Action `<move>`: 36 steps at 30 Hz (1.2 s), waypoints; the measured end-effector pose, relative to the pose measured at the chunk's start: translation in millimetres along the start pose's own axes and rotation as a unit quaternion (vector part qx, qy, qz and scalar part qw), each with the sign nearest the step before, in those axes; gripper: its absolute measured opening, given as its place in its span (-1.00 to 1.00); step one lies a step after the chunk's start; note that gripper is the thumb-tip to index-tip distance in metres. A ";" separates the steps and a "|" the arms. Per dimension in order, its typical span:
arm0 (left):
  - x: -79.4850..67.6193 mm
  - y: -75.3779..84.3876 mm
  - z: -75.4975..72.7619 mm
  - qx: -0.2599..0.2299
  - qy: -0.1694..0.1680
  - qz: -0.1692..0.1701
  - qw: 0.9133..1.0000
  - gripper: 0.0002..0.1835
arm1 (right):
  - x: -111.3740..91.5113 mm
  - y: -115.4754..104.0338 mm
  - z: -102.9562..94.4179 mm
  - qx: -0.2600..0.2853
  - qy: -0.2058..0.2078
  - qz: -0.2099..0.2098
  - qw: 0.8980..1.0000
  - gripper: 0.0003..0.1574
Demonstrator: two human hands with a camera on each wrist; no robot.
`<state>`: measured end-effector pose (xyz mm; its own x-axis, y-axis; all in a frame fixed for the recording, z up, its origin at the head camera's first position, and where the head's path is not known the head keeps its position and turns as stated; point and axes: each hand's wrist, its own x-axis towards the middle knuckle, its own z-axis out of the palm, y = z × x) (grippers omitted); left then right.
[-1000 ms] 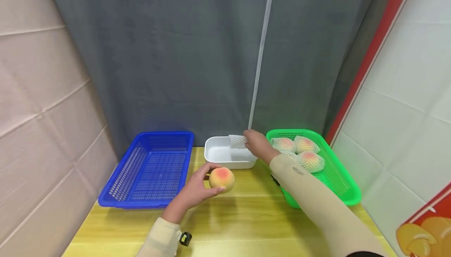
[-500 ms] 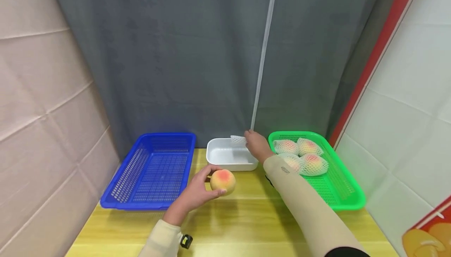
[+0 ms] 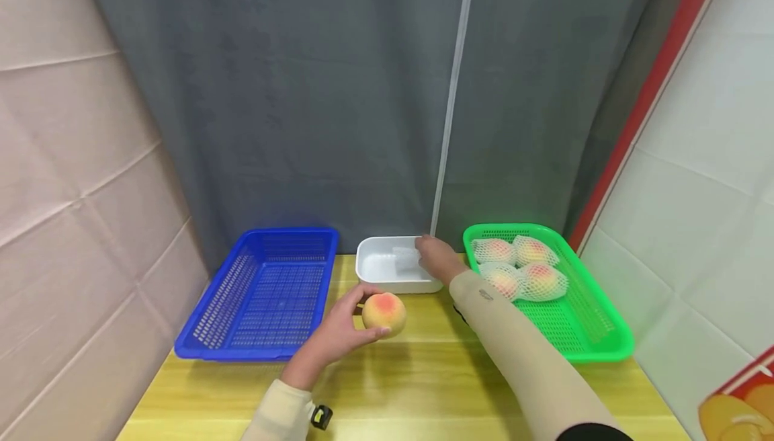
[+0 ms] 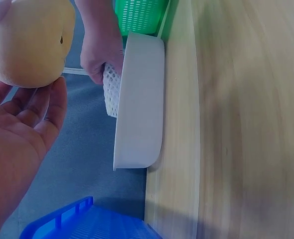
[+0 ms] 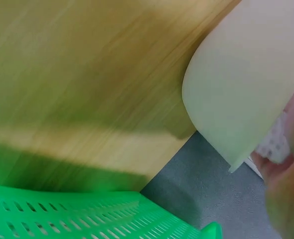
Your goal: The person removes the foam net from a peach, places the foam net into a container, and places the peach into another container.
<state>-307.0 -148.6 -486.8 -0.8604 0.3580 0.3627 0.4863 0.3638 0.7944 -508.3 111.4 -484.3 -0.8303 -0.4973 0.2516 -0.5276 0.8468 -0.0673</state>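
At the far left, a blue basket (image 3: 238,352) is sitting on the counter (image 3: 387,387). Next, the left hand (image 3: 338,330) is holding a bare peach (image 3: 385,313) between thumb and fingers, raised over the counter and nearer the person than the white container (image 3: 402,287). Being round, the peach is showing no clear long axis; its red patch is facing up, and a dark dimple is facing roughly counterward. The white container is stretching sideways just beyond it. At its right end, the right hand (image 3: 437,258) is pinching a foam net (image 4: 112,89), so that hand is the nearer one to the net. The net's free end is pointing left, its long axis running roughly along the container; how deep it is sitting, one cannot tell. Farther right, the green basket (image 3: 580,327) is holding four net-wrapped peaches (image 3: 543,281).
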 end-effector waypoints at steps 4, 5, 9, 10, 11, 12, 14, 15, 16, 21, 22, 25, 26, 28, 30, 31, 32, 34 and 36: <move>-0.5 -0.2 -0.5 0.000 -0.002 -0.006 1.000 -0.32 | -1.0 -0.5 1.5 0.028 -0.029 -0.020 0.999 -0.78; -0.6 -0.2 -0.7 0.000 -0.003 -0.008 1.000 -0.32 | -1.1 -0.5 1.3 0.035 -0.038 -0.021 0.998 -0.79; -1.3 -1.3 -1.4 -0.002 -0.001 -0.004 1.000 -0.33 | -0.1 -0.2 -0.9 0.082 -0.083 -0.012 0.993 -0.78; -1.5 -1.7 -1.4 -0.002 -0.001 -0.003 1.000 -0.33 | 0.4 0.4 -1.4 0.091 -0.095 -0.009 0.991 -0.74; -1.6 -2.1 -1.5 -0.001 -0.001 -0.002 1.000 -0.33 | 0.8 1.1 -1.8 0.099 -0.105 -0.008 0.989 -0.71; -1.7 -2.7 -1.5 0.000 -0.001 -0.001 1.000 -0.33 | 1.0 2.0 -2.5 0.110 -0.113 -0.008 0.987 -0.68; -1.9 -3.2 -1.4 0.001 -0.003 -0.002 1.000 -0.33 | 1.2 3.7 -3.6 0.127 -0.127 -0.006 0.984 -0.60; -2.0 -3.4 -1.5 0.001 -0.003 -0.002 1.000 -0.33 | 1.0 4.5 -4.0 0.133 -0.130 -0.004 0.983 -0.57; -2.0 -3.4 -1.5 0.002 -0.004 -0.004 1.000 -0.33 | 0.8 5.3 -4.3 0.138 -0.131 -0.001 0.982 -0.54; -3.1 -3.0 -2.2 0.002 -0.004 -0.007 1.000 -0.33 | -0.7 6.9 -3.3 0.143 -0.120 0.015 0.982 -0.56; -3.5 -2.8 -2.3 0.001 -0.004 -0.010 1.000 -0.32 | -0.9 6.4 -3.4 0.141 -0.118 0.017 0.983 -0.60; -4.4 -2.9 -2.4 -0.002 -0.003 -0.016 1.000 -0.32 | -1.3 4.4 -2.4 0.120 -0.121 0.014 0.985 -0.69; -4.7 -2.6 -2.3 -0.004 -0.003 -0.019 1.000 -0.32 | -0.9 3.9 -1.2 0.113 -0.124 0.012 0.986 -0.70; -5.4 -3.1 -2.1 -0.006 -0.002 -0.020 1.000 -0.32 | 0.2 2.9 0.6 0.098 -0.130 0.007 0.987 -0.72; -5.7 -2.8 -2.1 -0.008 -0.001 -0.021 1.000 -0.31 | 1.2 3.5 3.7 0.089 -0.132 0.003 0.987 -0.74; -5.8 -2.5 -2.1 -0.008 -0.001 -0.024 1.000 -0.31 | 1.6 3.5 4.9 0.088 -0.132 0.004 0.987 -0.76; -6.1 -2.2 -2.3 -0.008 -0.001 -0.026 1.000 -0.31 | 1.7 3.6 5.6 0.087 -0.130 0.003 0.988 -0.77; -6.5 -1.7 -2.9 -0.006 0.000 -0.031 1.000 -0.31 | 1.6 3.7 5.8 0.083 -0.128 0.002 0.988 -0.79; -6.5 -0.5 -3.9 -0.008 0.000 -0.033 0.999 -0.31 | 1.2 3.2 5.1 0.082 -0.128 0.004 0.988 -0.80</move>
<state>-302.2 -154.5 -487.6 -0.8902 0.3345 0.3093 0.4265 0.3729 0.8240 -511.9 112.6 -489.1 -0.8415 -0.5402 -0.0012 -0.5257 0.8193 -0.2288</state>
